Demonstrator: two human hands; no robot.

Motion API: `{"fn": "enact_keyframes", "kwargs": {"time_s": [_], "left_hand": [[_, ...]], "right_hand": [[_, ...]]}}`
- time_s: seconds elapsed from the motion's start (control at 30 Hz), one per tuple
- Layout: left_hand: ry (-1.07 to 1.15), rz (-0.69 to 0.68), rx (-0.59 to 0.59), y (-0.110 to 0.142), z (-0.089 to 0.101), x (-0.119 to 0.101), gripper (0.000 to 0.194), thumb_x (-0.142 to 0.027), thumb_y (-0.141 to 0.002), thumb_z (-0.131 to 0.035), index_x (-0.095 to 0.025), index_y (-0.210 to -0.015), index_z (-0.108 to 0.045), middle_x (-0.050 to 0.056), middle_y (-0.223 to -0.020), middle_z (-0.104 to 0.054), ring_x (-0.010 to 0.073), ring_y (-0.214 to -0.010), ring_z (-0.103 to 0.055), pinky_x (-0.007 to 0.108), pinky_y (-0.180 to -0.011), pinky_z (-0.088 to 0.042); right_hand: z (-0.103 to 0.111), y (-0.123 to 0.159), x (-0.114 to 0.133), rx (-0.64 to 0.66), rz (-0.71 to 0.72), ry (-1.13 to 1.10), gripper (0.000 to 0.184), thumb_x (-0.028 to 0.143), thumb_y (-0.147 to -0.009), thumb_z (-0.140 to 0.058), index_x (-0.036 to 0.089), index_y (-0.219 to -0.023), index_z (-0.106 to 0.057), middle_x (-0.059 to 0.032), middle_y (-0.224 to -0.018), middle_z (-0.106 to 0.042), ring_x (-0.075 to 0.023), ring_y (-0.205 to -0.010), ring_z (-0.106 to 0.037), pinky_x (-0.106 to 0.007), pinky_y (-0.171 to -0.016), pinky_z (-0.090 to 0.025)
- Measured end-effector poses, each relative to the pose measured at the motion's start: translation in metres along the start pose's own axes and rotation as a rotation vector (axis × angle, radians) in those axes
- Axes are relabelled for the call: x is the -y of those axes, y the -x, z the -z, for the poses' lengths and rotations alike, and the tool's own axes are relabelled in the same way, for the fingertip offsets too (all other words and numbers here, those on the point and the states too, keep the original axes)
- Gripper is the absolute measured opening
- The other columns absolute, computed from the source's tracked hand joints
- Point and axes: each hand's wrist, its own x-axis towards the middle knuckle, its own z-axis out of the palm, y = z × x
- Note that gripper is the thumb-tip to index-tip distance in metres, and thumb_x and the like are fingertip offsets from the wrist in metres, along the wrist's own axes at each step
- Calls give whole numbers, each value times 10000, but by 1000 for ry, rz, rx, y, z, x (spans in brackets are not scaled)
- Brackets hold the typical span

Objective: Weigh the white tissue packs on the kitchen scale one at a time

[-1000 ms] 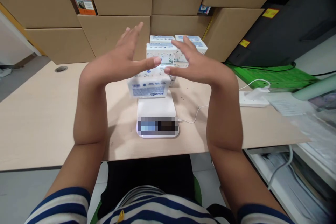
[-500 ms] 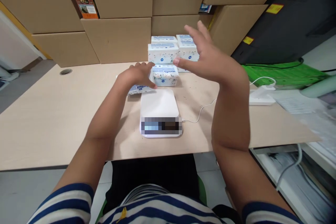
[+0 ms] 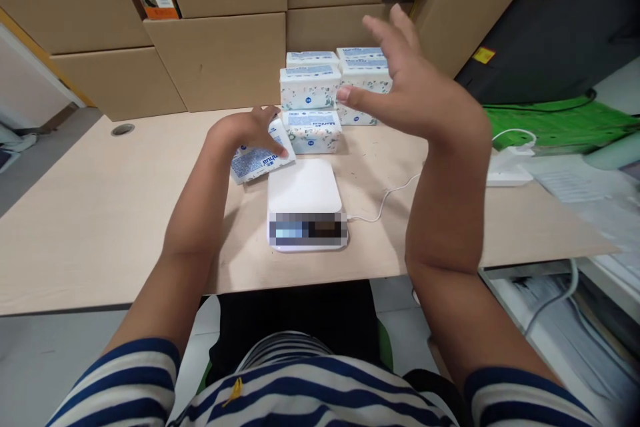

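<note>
My left hand [image 3: 245, 132] grips a white and blue tissue pack [image 3: 256, 161], thumb on its near top edge. The pack lies tilted at the left back corner of a white digital scale [image 3: 303, 188], whose display is blurred out. Part of the pack is hidden under the hand. My right hand [image 3: 407, 83] is raised with its fingers spread and holds nothing. Close behind its thumb stand stacked tissue packs [image 3: 309, 92], and a single pack [image 3: 313, 133] sits in front of them.
Cardboard boxes [image 3: 220, 67] line the back of the desk [image 3: 125, 213]. A white cable [image 3: 383, 207] runs right from the scale, and a white power strip [image 3: 510, 170] lies at the right. Behind it is a green crate-like thing [image 3: 540, 121]. A round cable hole [image 3: 123, 129] is at the left.
The pack in my left hand has turned so that more of its printed top shows. The right hand stays open over the stacked packs. The view has tipped slightly downward.
</note>
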Motion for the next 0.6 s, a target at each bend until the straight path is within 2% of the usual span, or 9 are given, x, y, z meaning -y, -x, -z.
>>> {"fn": "enact_keyframes", "kwargs": {"time_s": [0.13,0.27,0.33,0.47,0.53,0.6], "left_hand": [[3,10,-31,14,5,-8,1117,-421,-667,-1073,-341,-1662,-572,114,-1751,-541,549,-1630,-462,654,-1409,-350],[69,-83,-47,43,7,-28,952,-388,-722,-1036,-325,-1578,-625,97,-1593,-643,536,-1617,-466,594,-1396,-352],[22,-182,-49,55,1,-43,922,-388,-747,-1007,-330,-1579,-613,98,-1559,-645,528,-1588,-493,573,-1367,-386],[-198,-397,20,63,-21,-72,916,-400,-863,-865,-332,-1694,-484,94,-1605,-630,443,-1538,-543,526,-1312,-443],[-295,-445,66,60,-31,-81,922,-437,-921,-802,-296,-1748,-420,110,-1680,-594,413,-1547,-539,507,-1308,-442],[-345,-451,79,57,-35,-84,936,-547,-962,-753,-253,-1773,-390,137,-1728,-562,411,-1574,-518,509,-1319,-426]], "right_hand": [[4,1,-1,-20,18,-50,935,715,-864,-893,535,-1680,-474,152,-1954,-106,-368,-1846,-36,-659,-1492,-39],[6,5,13,18,-63,90,1053,662,-917,-854,371,-1795,-352,11,-1980,-29,-364,-1846,3,-637,-1497,-96],[7,8,22,11,-70,134,1053,662,-932,-830,363,-1808,-328,3,-1980,-20,-337,-1848,-5,-611,-1502,-123],[8,13,31,5,-26,173,997,744,-954,-773,434,-1791,-328,72,-1972,-26,-329,-1847,-12,-619,-1509,-157],[8,15,32,25,1,190,993,805,-959,-731,468,-1792,-308,101,-1968,-37,-344,-1844,19,-644,-1508,-159],[8,16,30,34,37,189,984,865,-949,-692,518,-1783,-302,132,-1962,-58,-354,-1841,42,-675,-1498,-168]]}}
